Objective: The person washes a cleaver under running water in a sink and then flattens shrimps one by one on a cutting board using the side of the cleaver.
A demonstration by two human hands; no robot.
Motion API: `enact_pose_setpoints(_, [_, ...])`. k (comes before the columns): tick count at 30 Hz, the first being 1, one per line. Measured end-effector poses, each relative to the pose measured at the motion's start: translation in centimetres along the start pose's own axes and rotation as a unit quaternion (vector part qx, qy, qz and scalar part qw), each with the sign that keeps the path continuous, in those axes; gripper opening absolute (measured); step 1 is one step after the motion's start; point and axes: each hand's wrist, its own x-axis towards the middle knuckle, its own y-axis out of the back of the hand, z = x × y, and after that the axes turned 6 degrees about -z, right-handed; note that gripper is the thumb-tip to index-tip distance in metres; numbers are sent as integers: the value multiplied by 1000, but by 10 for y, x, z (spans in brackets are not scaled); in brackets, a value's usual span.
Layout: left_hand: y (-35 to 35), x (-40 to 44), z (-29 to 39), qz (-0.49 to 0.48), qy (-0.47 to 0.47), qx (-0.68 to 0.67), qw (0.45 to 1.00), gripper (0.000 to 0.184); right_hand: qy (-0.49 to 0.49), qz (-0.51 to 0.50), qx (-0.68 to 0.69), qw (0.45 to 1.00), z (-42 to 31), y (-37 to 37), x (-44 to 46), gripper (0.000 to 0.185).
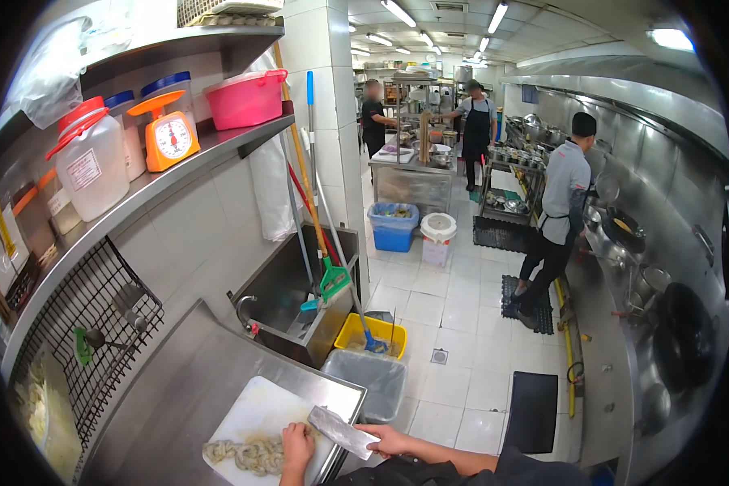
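- Fingers of the right hand (387, 440) wrapped round the near end of the cleaver (342, 430); fingers of the left hand (298, 446) curled and bunched at the right end of the grey pile, can't tell if they pinch anything.
- Steel counter (166, 389), biggest item: carries the board, lower middle of view.
- White cutting board (255, 407): on the counter, set near its right edge; far part is bare.
- Shrimp pile (255, 455), likely raw and peeled: on the board's near part. Progress: pieces look bare and heaped together, so peeling seems done, my judgement. No separate heap of cut pieces visible on the board; blade work looks early or between strokes. Amount left: can't tell.
- Pile's long axis: crosswise, left to right, right end at the left hand. Single pieces curl every way.
- Cleaver: above or at the board's right edge, contact unclear. Long axis diagonal, from the right hand up-left; far end points past the left fingertips. Cutting edge direction: can't tell.
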Motion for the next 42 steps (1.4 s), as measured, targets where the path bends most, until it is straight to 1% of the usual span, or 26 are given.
enact_pose_setpoints(8, [-8,4,-10,14,-35,13,999,9,19,-4,24,1000,-1,3,1,76])
enact_pose_setpoints(10, [-8,3,-9,12,-14,10,1000,15,10,-1,24,1000,-6,2,-3,80])
enact_pose_setpoints(16, [-11,5,-20,3,-22,-8,1000,18,8,-7,25,1000,-5,6,-7,78])
enact_pose_setpoints(20, [-10,3,-18,5,-16,-5,1000,18,13,-17,15,1000,10,7,1,78])
enact_pose_setpoints(22, [-13,3,-19,19,-19,-10,1000,14,13,-18,15,1000,8,6,-1,79])
enact_pose_setpoints(34, [-21,-2,-21,49,-7,-5,999,14,15,-8,6,1000,5,3,-8,79])
enact_pose_setpoints(37, [-18,-2,-19,35,5,-16,999,12,18,-10,12,1000,3,1,-9,80])
enact_pose_setpoints(41, [-15,-1,-19,39,-10,-1,999,16,25,-11,22,999,8,1,-4,81])
enact_pose_setpoints(42, [-16,-1,-21,39,24,-73,996,16,30,-8,20,999,7,0,-5,81])
